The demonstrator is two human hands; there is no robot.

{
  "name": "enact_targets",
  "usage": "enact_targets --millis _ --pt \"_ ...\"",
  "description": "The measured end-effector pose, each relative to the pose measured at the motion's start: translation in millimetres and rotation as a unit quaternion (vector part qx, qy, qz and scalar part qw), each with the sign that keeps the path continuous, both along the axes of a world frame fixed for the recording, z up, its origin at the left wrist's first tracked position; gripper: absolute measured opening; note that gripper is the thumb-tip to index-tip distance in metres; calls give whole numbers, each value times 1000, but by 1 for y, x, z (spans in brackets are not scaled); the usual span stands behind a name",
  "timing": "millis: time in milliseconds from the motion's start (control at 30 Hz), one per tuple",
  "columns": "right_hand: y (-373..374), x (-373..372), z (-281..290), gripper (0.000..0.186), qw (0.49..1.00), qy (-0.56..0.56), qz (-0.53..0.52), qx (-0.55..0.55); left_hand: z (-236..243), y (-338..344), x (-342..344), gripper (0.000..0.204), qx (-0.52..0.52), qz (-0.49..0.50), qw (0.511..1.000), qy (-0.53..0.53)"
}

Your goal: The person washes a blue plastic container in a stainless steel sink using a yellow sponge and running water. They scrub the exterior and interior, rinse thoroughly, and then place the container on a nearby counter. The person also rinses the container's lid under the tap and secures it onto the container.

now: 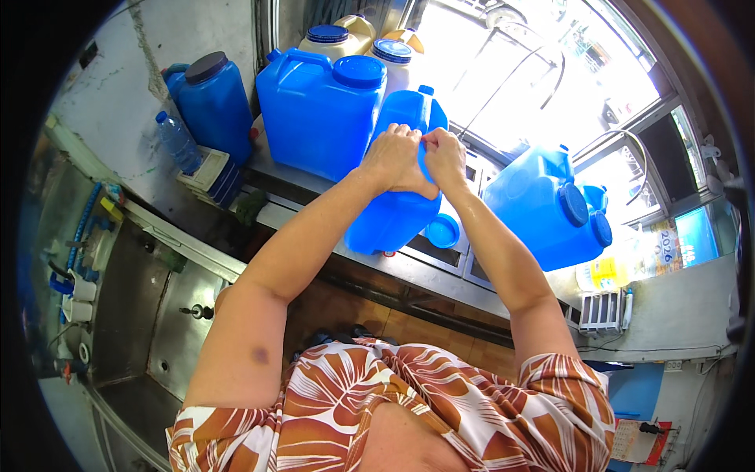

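A blue plastic jug point(389, 224) stands on the metal counter between my arms. My left hand point(393, 160) lies over its top beside the mouth, fingers curled against it and thumb side low. Close against it, my right hand point(446, 157) is closed in a pinch at the rim; whatever lies between its fingertips is too small to make out. My hands hide most of the mouth. Near the jug's right side, a round blue lid point(443, 230) rests on the counter, apart from both hands.
Capped blue jugs stand left point(311, 118) and right point(519, 204), with a darker-capped one point(212, 106) farther left. Pale jugs point(338, 39) are behind. A water bottle point(178, 141) sits on a small stack of boxes. At lower left is a steel sink point(169, 330); a bright window point(543, 71) is ahead.
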State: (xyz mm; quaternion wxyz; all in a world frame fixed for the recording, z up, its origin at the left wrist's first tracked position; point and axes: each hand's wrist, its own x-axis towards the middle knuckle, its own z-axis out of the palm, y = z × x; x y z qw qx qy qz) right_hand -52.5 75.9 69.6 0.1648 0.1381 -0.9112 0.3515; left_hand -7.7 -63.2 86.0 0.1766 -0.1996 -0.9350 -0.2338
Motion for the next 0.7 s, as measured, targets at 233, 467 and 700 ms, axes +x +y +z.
enact_targets --millis 233,467,700 --pt "-1 -10 -6 14 998 64 13 9 1 0 0 100 -10 25 999 -35" --pt "46 -20 45 48 914 -385 93 -90 1 7 -8 100 -8 39 998 -43" --pt "57 -4 66 46 739 -664 115 -24 5 8 -3 103 -4 50 997 -66"
